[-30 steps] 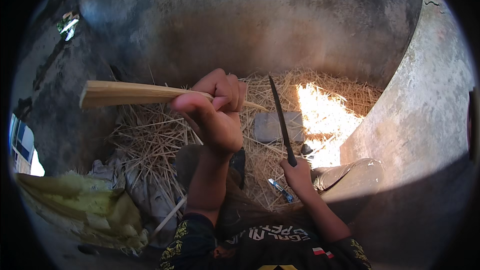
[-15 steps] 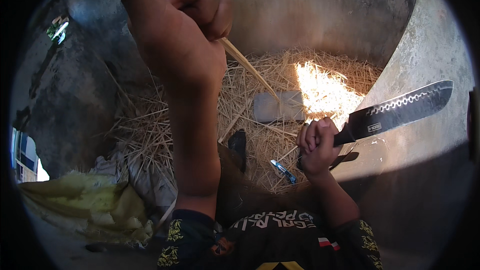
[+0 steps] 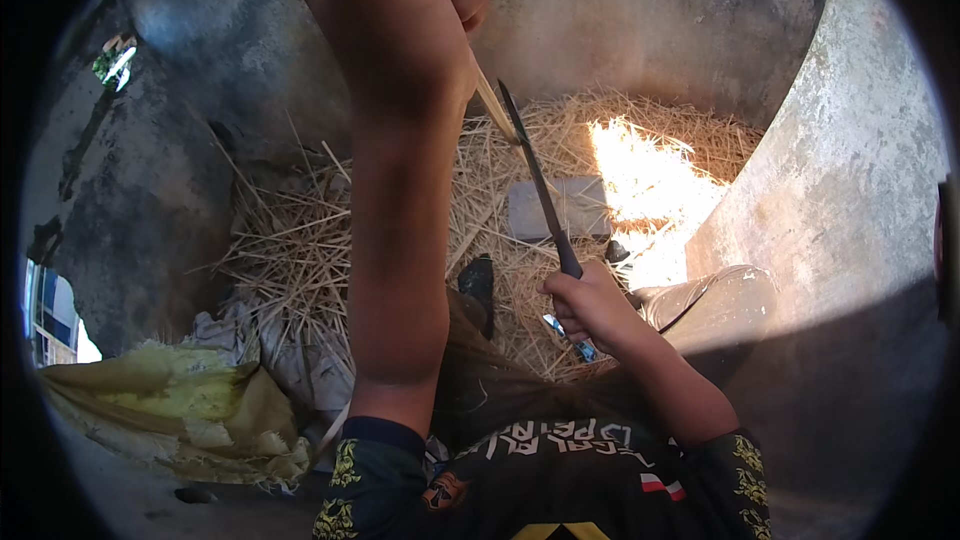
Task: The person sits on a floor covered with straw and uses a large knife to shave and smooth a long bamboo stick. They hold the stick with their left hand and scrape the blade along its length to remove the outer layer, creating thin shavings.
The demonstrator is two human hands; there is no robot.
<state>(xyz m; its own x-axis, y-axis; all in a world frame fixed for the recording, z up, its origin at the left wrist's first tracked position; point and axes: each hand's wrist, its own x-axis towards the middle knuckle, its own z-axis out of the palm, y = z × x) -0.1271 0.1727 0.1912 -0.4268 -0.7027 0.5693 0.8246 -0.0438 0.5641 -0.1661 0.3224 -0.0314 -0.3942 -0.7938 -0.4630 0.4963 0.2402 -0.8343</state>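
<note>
Bamboo strip (image 3: 492,100): a pale, thin strip is held up close to the camera; only a short length is seen, slanting down from under the left fist to meet the blade.
Left hand (image 3: 400,0): raised high and closed in a fist around the upper end of the bamboo strip; the fingers are curled fully shut, and the forearm fills the middle of the view.
Right hand (image 3: 590,305): closed tight on the handle of the long knife, held low, just above the lap.
Long knife (image 3: 535,175): a dark, narrow blade is seen edge-on, pointing up and away from the right hand; its upper part touches the bamboo strip, apparently at the strip's edge, though the contact point is partly hidden by the left hand.
Shavings pile (image 3: 300,240): straw-like slivers are spread over the floor ahead of the knees, part of them lit by a bright sun patch.
Grey block (image 3: 580,208): a flat rectangular block lies among the shavings, beyond the blade.
Yellow-green sheet (image 3: 170,410): crumpled material lies at the lower left, well apart from the hands.
Concrete wall (image 3: 830,170): a curved grey surface rises at the right.
Risk, slip: the blade tip stands near the left fist; if the edge skids off the thin strip, the fingers could be struck.
Risk, split: an uneven angle could run the cut off line and snap the strip.
</note>
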